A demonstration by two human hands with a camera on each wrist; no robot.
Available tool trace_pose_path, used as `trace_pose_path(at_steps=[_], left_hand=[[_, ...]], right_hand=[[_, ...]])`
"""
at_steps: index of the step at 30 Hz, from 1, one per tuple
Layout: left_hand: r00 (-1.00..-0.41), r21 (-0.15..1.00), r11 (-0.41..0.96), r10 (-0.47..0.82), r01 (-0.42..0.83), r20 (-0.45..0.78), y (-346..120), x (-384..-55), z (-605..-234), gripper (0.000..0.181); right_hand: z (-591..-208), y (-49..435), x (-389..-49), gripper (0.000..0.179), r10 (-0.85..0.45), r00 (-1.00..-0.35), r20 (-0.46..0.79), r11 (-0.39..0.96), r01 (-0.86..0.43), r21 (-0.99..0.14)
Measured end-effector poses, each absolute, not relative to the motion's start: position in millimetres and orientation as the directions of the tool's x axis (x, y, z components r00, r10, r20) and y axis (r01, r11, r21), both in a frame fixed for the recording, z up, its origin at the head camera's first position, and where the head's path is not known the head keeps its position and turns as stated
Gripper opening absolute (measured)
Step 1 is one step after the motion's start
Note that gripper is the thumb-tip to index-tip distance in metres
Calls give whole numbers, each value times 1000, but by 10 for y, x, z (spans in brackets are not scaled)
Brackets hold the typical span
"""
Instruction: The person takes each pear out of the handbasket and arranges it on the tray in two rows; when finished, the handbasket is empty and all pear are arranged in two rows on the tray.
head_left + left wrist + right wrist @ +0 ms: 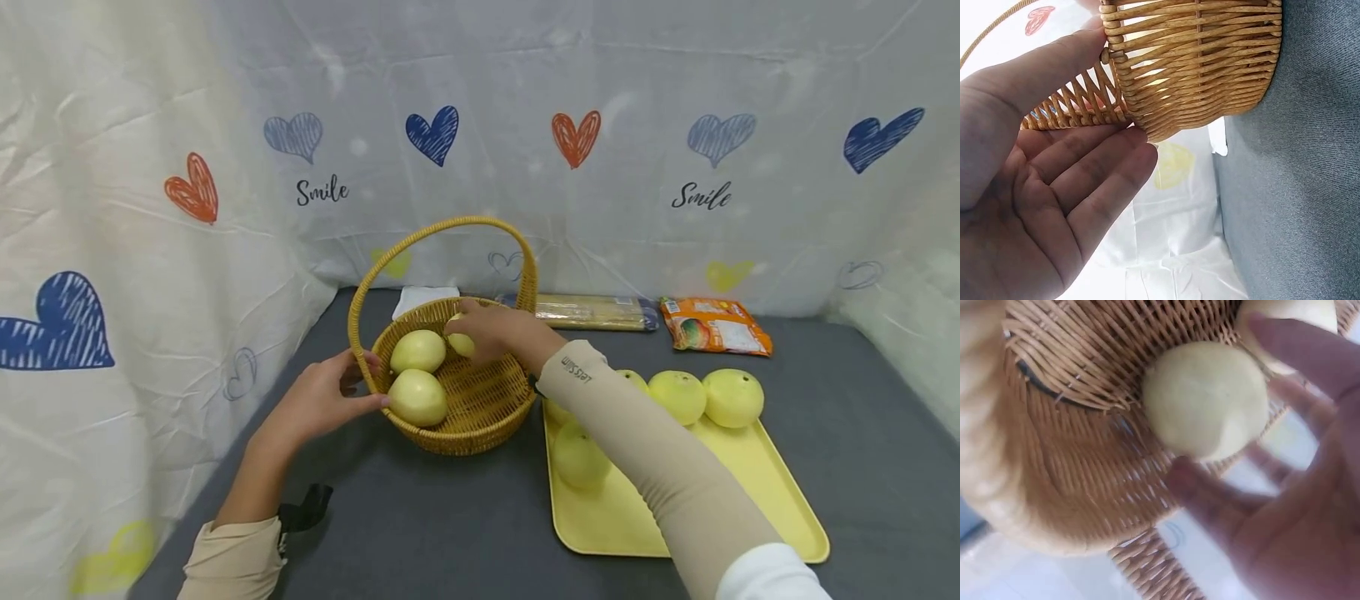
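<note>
On a dark grey table (450,525), a round wicker basket (461,442) with a tall hooped handle (453,225) is holding three pale yellow-green fruits (417,398), all lying towards its left and far sides. The person's left hand (322,396) is pinching the rim at the foot of the handle, thumb in front and fingers behind, probably steadying the light basket. Inside, the right hand (486,333) is reaching over the farthest fruit (1207,400); its fingers are standing apart around it, one fingertip touching the edge. How firmly they are pressing, I cannot tell. To the right, a yellow tray (622,525) is carrying at least five similar fruits (733,398), its raised edge likely keeping them from rolling off. Beige sleeves are covering the forearms; the right sleeve (652,450) is showing what looks like "Letsslim". Behind, a white curtain (495,50) is displaying hearts and "Smile" twice. An orange packet (716,327) is lying beyond the tray, its print too small to read.
</note>
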State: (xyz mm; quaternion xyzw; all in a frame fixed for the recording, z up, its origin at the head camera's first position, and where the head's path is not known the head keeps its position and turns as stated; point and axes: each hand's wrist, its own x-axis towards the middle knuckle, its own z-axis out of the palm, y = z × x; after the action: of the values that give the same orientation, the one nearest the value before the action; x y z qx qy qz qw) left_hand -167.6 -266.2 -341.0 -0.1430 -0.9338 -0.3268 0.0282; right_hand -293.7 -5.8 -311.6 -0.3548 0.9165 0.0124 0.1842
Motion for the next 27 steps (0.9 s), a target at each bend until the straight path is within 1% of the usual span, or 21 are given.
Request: trace_pose_path(at_steps=[5, 7, 9, 11, 14, 16, 18, 21, 23, 25, 27], left_hand=[[-956, 603, 743, 252, 290, 149, -2653, -1687, -3415, 57], [-956, 604, 742, 253, 291, 150, -2650, -1689, -3417, 56], [-957, 606, 743, 249, 286, 147, -2658, -1681, -3416, 56], [-958, 604, 744, 245, 284, 148, -2670, -1666, -3410, 56], [-957, 601, 746, 248, 288, 150, -2684, -1644, -3394, 55], [-955, 599, 744, 255, 295, 153, -2684, -1640, -3387, 55], [-953, 600, 742, 261, 300, 154, -2680, -1640, -3381, 55], [-953, 600, 741, 263, 301, 154, -2677, -1648, -3381, 54], [-952, 601, 739, 264, 304, 157, -2675, -1653, -3379, 54], [-952, 603, 738, 263, 304, 158, -2673, -1655, -3381, 55], [-953, 605, 738, 261, 300, 154, -2673, -1651, -3388, 56]], right_hand=[[-3142, -50, -2928, 65, -542, -761, -356, 800, -598, 59], [-3157, -18, -2937, 62, -515, -776, -364, 818, -572, 63], [-3176, 17, -2938, 59, -511, -772, -377, 825, -564, 36], [-3196, 42, -2921, 60, -532, -753, -388, 824, -566, -30], [-3220, 60, -2865, 75, -559, -728, -396, 814, -573, -96], [-3232, 61, -2816, 86, -581, -719, -381, 798, -595, -93], [-3243, 55, -2770, 90, -610, -709, -353, 773, -630, -70], [-3251, 41, -2715, 82, -653, -693, -306, 726, -687, 7], [-3251, 38, -2693, 79, -666, -687, -289, 710, -704, 37], [-3262, 47, -2686, 76, -671, -688, -277, 705, -707, 50], [-3290, 67, -2686, 74, -678, -687, -260, 703, -710, 39]])
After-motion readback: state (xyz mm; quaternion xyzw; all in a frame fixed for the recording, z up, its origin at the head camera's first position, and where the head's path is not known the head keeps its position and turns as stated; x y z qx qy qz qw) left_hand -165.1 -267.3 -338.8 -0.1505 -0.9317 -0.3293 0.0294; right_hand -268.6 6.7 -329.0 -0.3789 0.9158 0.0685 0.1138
